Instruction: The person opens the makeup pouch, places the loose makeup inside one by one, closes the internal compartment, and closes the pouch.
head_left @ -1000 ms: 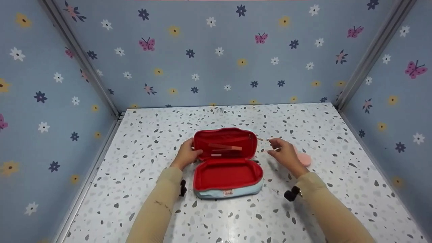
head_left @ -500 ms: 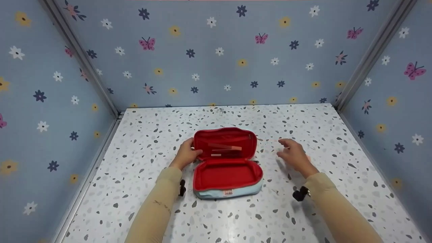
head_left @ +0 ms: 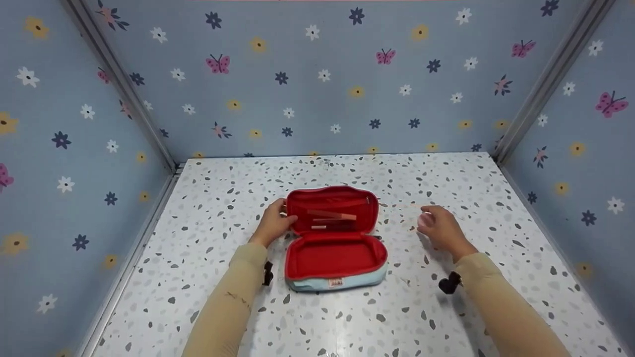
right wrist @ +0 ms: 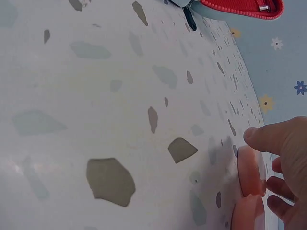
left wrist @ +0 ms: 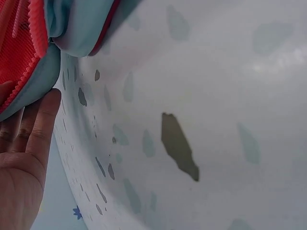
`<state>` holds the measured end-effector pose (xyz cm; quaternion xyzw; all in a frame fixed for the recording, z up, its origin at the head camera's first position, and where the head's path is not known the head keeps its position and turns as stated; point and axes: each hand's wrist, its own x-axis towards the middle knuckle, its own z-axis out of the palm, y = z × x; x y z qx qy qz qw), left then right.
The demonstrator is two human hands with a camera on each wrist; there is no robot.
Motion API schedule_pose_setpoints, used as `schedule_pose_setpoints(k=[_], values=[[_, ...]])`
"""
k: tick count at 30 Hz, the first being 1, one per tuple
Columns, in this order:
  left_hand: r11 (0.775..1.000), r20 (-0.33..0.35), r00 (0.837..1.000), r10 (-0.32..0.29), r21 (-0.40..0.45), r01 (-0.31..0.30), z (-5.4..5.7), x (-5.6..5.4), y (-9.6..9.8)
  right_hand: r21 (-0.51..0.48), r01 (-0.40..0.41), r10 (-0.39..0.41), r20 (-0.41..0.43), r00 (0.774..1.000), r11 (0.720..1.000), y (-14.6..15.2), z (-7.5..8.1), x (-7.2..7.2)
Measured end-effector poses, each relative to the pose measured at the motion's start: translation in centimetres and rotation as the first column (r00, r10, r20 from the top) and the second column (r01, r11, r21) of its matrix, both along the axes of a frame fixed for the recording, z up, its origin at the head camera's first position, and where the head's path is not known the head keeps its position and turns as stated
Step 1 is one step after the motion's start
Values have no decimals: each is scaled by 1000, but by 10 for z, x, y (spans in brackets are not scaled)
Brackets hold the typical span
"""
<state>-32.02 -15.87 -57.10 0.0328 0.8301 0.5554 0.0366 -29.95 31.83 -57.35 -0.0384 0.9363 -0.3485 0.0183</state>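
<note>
An unzipped pencil case (head_left: 337,283), light blue outside and red inside, lies spread on the table with its lid raised at the back. My left hand (head_left: 273,224) grips the lid's left edge, thumb inside and fingers behind. A mesh pocket (head_left: 342,201) inside the lid holds several slim pinkish items (head_left: 331,214); the lower half looks bare. Right of the case, my right hand (head_left: 442,230) has thumb and curled fingers about a pink thing (right wrist: 250,171) with two round, thick, disc-like parts. Much of it is hidden by the hand in the head view.
The table (head_left: 337,322) is white with grey speckles. Blue flowered panels (head_left: 317,79) rise at the back and both sides, with metal posts (head_left: 545,79) at the corners. A dark zipper pull (right wrist: 190,18) hangs at the case's right side.
My right hand has moved right, away from the case, to the pink thing, which now shows between thumb and fingers. My left hand still holds the lid.
</note>
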Motion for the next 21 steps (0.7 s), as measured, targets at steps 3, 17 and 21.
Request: schedule_pose_setpoints(k=[3,17,21], values=[[1000,2,1000,4,-4,-4,1,-1,1,40,11,-13,47,999,999,3,2,-4],[998,-6,1000,17,-57,-18,0,-1,5,125,23,-34,88,996,992,2,-1,-9],[1000,-4,1000,9,-21,-9,-1,-2,8,87,38,-47,107,993,995,-3,2,-7]])
